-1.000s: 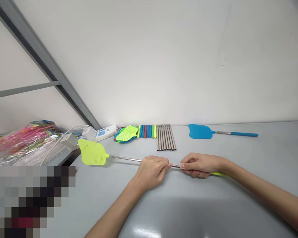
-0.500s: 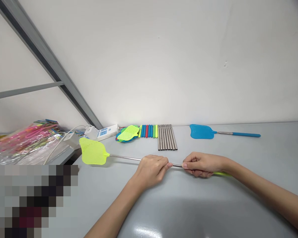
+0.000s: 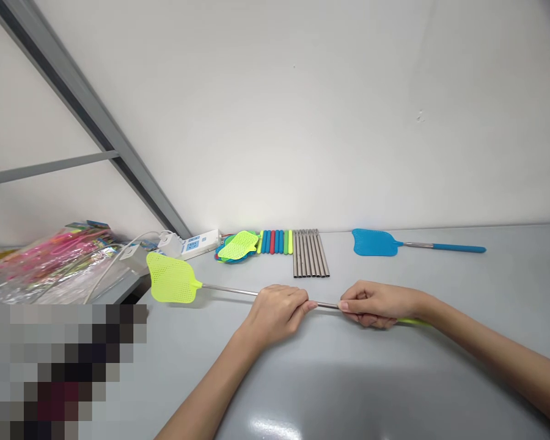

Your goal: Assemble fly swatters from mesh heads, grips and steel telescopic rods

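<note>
A fly swatter (image 3: 173,280) with a yellow-green mesh head lies across the front of my view, its metal rod running rightward from the head. My left hand (image 3: 282,313) is wrapped over the middle of the rod. Farther right, my right hand (image 3: 371,304) grips the same swatter where rod meets handle, thumb on top. Beyond that hand a bit of the yellow-green handle shows under the wrist; the rest of it is hidden. A short stretch of bare rod is visible between the hands.
Toward the wall lie stacked swatter heads (image 3: 239,245), a row of coloured handles (image 3: 276,242), several metal tubes (image 3: 310,253) and a blue swatter (image 3: 374,242) on the grey table (image 3: 499,305). A power strip (image 3: 201,243) and plastic-bagged items (image 3: 59,256) are at left.
Both hands keep their hold on the swatter. The right hand sits very slightly farther right, with a little more rod showing between the hands; the view has shifted slightly.
</note>
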{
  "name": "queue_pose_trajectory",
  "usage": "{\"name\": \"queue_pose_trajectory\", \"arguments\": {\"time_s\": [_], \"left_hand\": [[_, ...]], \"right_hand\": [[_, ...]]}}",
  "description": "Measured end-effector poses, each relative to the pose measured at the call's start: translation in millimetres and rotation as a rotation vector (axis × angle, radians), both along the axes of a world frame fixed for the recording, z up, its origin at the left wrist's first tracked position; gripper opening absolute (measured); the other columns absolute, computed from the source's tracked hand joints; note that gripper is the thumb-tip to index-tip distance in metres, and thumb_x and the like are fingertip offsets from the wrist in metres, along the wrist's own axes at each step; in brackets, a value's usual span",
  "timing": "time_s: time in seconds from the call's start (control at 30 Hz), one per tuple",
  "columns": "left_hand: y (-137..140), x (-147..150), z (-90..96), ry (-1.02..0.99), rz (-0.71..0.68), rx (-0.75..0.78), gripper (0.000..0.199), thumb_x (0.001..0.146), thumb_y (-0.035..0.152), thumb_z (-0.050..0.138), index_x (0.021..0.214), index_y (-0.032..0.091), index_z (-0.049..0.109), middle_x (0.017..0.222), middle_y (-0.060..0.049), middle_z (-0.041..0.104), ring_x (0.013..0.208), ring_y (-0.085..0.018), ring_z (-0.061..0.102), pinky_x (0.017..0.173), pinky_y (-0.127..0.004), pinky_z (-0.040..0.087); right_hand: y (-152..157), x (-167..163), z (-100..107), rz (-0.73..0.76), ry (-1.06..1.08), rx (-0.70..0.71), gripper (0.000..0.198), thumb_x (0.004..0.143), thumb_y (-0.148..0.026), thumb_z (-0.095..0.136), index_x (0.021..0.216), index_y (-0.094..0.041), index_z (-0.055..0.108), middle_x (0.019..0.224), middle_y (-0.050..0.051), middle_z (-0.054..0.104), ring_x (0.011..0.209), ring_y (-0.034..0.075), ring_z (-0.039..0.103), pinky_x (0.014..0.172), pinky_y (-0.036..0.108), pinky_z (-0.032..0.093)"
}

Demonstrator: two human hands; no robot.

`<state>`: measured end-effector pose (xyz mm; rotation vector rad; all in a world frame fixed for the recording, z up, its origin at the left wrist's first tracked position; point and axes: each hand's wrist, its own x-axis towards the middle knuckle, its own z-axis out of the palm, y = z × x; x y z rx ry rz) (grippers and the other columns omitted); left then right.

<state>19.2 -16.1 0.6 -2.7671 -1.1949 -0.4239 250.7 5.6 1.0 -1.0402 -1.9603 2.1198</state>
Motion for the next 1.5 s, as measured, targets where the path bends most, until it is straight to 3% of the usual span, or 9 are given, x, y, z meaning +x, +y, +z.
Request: {"name": "queue_pose_trajectory", "arguments": {"time_s": [0.57, 0.83, 1.17, 1.5], "left_hand": [[1.7, 0.8, 1.4, -0.085, 0.066, -0.081, 0.034, 0.085, 0.041, 0.035, 0.068, 0.019, 0.054, 0.059, 0.002, 0.056, 0.056, -0.011, 0.047, 0.056, -0.024, 0.030], [6.4, -11.0, 7.0, -0.132, 0.242, -0.078, 0.041, 0.079, 0.052, 0.038, 0.062, 0.018, 0.053, 0.055, 0.002, 0.050, 0.055, -0.012, 0.045, 0.055, -0.024, 0.029], [3.9, -10.5, 6.3, -0.199, 0.217, -0.173, 0.036, 0.080, 0.048, 0.039, 0.067, 0.019, 0.054, 0.063, 0.000, 0.054, 0.063, -0.014, 0.047, 0.062, -0.027, 0.032], [8.4, -19.6, 7.3, -0.324, 0.289, -0.073, 0.028, 0.076, 0.045, 0.048, 0.069, 0.018, 0.053, 0.070, 0.000, 0.055, 0.068, -0.014, 0.048, 0.069, -0.030, 0.035]], "right_hand": [[4.4, 4.6, -7.0, -0.021, -0.026, -0.045, 0.038, 0.075, -0.053, 0.046, 0.065, -0.017, 0.041, 0.051, -0.007, 0.029, 0.040, 0.003, 0.020, 0.032, 0.016, 0.013], [6.8, 7.5, -9.5, -0.039, -0.001, -0.067, 0.039, 0.075, -0.054, 0.047, 0.064, -0.017, 0.040, 0.049, -0.008, 0.028, 0.039, 0.003, 0.018, 0.031, 0.015, 0.012], [6.5, 7.3, -10.6, -0.074, -0.020, -0.075, 0.039, 0.074, -0.053, 0.049, 0.063, -0.017, 0.041, 0.049, -0.008, 0.029, 0.037, 0.002, 0.018, 0.030, 0.016, 0.011], [7.9, 6.8, -11.5, -0.115, -0.042, -0.074, 0.039, 0.072, -0.055, 0.049, 0.065, -0.017, 0.044, 0.048, -0.008, 0.030, 0.037, 0.002, 0.020, 0.030, 0.015, 0.011]]}}
